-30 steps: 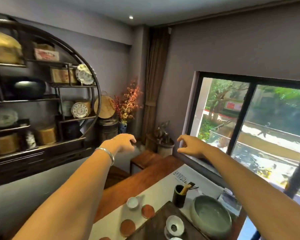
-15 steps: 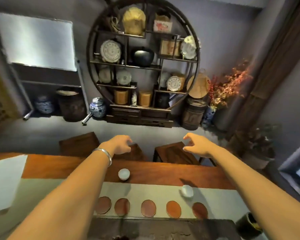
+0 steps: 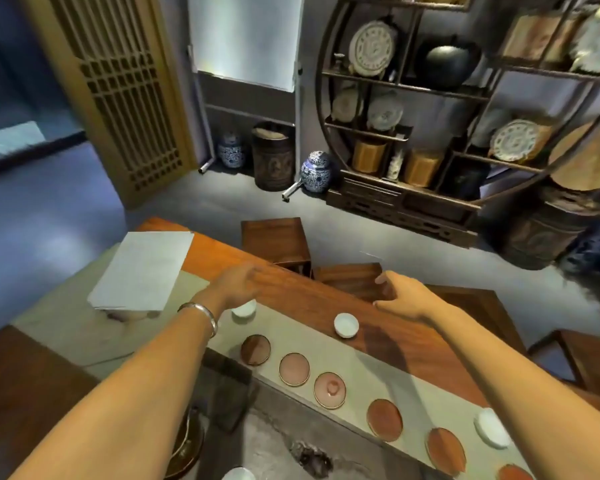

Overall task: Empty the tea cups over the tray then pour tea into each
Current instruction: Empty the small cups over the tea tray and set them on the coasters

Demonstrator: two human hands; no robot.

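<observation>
While both arms reached out over the wooden table [image 3: 302, 299], neither hand grasped anything.

Left hand [image 3: 238, 287]: blurred; fingers extended and loosely spread, palm down, hovering directly above a white tea cup [image 3: 244, 309] that it partly hid. Contact with the cup could not be told. Silver bangle [image 3: 201, 315] on the wrist.

Right hand [image 3: 400, 292]: released, fingers relaxed and slightly bent, thumb apart, held over the far edge of the table and holding nothing. A second white tea cup [image 3: 346, 324] stood just near and left of it, apart from the fingers, at the border of the pale table runner [image 3: 378, 372].

Third white tea cup [image 3: 492, 427]: at the right end of the runner, beside the right forearm.

Round reddish coasters [image 3: 293, 369]: a row along the runner's near side, running from centre to lower right, all bare of cups.

Dark stone tea tray [image 3: 274, 434]: at the near edge, between the forearms.

Folded white cloth [image 3: 142, 271]: far left on the table.

Round display shelf [image 3: 430, 109]: against the far wall, carrying plates and jars.
</observation>
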